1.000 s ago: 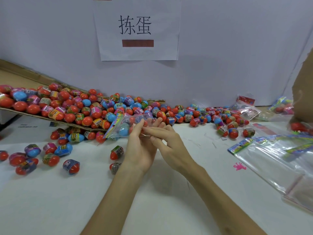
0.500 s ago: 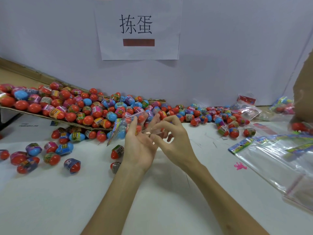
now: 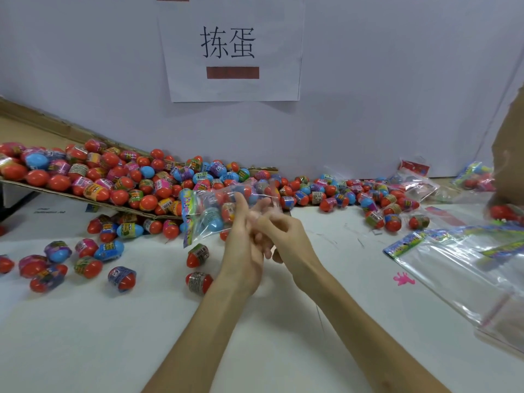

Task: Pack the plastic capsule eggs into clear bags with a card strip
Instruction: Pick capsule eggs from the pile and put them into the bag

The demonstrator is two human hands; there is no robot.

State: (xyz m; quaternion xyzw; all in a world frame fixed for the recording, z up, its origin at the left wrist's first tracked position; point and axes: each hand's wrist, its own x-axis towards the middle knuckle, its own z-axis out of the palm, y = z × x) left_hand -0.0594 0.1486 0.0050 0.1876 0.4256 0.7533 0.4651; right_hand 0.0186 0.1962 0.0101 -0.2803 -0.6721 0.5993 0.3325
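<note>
- left grip [image 3: 241,251]: clamped on the bag [image 3: 215,214], fingers running up its near face; it's what holds the bag off the table [image 3: 113,336].
- right grip [image 3: 286,236]: fingers curled in tight at the bag's 3 o'clock end, against the left fingers. Can't tell if it actually pinches film there.
- Bag sits at 11 o'clock of the left grip, lying roughly level. The card strip [image 3: 187,214] is at its 9 o'clock end and the mouth at its 3 o'clock end, by the right grip.
- Bag looks full, with blue and red eggs inside. Judgement: step in hand is closing the mouth.
- To do it well: push the eggs toward the strip end so the film at the mouth lies flat, then fold and press along the full width. Any egg under the flap and it won't seal.
- Don't tip the mouth down until it's shut.
- Loose egg [image 3: 197,255] on the table at 6 o'clock of the bag.
- Egg pile [image 3: 113,180] at 10 o'clock, empty bags [image 3: 453,259] at 3 o'clock, well apart from both grips.
</note>
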